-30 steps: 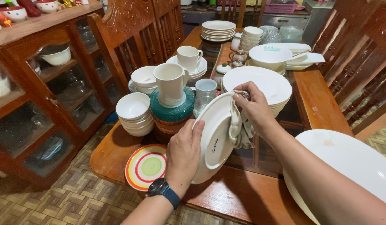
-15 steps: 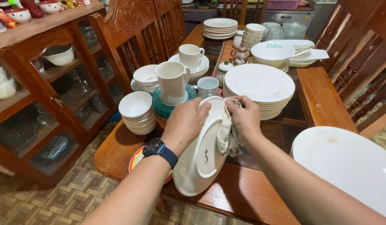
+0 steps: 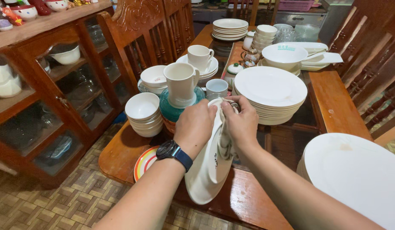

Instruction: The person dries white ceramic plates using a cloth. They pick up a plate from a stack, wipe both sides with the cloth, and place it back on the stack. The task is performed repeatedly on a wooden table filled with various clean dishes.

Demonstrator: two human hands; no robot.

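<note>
Mid-wipe: left hand (image 3: 195,125) gripping white oval ceramic plate (image 3: 208,170) on edge, right hand (image 3: 240,121) pressing crumpled cloth (image 3: 226,142) against it (underside showing); stack of white plates (image 3: 270,91) just beyond right hand.

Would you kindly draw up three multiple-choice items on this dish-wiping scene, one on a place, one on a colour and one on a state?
1. Where does the striped plate lie?
A. On the wooden table's near left corner, partly behind the left arm
B. On top of the stack of white plates
C. Inside the glass cabinet

2. What colour is the watch strap on the left wrist?
A. Red
B. Blue
C. White

3. How is the white oval plate held?
A. Lying flat on the table
B. Tilted on edge between both hands
C. Hanging from one hand alone

Answers:
1 A: its rings show at the table edge beside the forearm.
2 B: the band at the wrist is blue.
3 B: the left hand grips its upper rim while the right hand presses a cloth to it.
</note>
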